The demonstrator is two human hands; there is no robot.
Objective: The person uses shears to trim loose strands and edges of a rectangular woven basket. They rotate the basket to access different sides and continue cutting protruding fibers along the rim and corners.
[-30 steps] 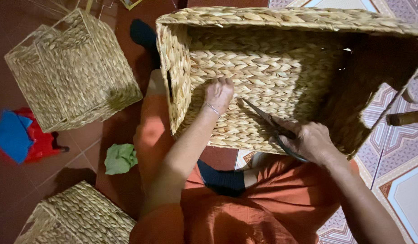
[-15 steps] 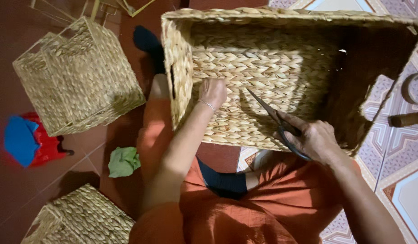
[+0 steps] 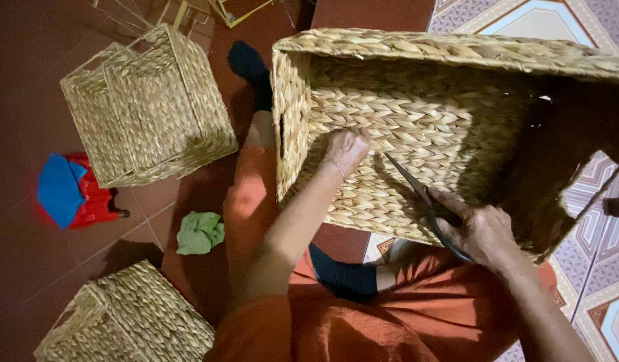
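While the big woven basket [image 3: 417,134] lies tipped on its side across the person's lap, its open mouth faces the camera and both hands are inside it. The left hand [image 3: 346,149] presses against the braided inner wall near the basket's left side, fingers curled loosely and holding nothing that can be seen. The right hand [image 3: 480,231] is closed around the dark handles of a pair of scissors [image 3: 423,198], whose long blades point up and to the left along the weave, tips close to the left hand but apart from it. Whether the blades are parted cannot be told.

On the reddish tiled floor [image 3: 28,281] to the left stands a second, smaller woven basket [image 3: 149,107], also lying tilted. A third woven basket [image 3: 128,318] sits at the lower left corner. Between these two lies a crumpled green cloth [image 3: 200,232], just beside the person's orange-clad leg. Further left is a red plastic stool [image 3: 95,201] with a blue cloth [image 3: 58,189] draped on it. No labels or packages show.
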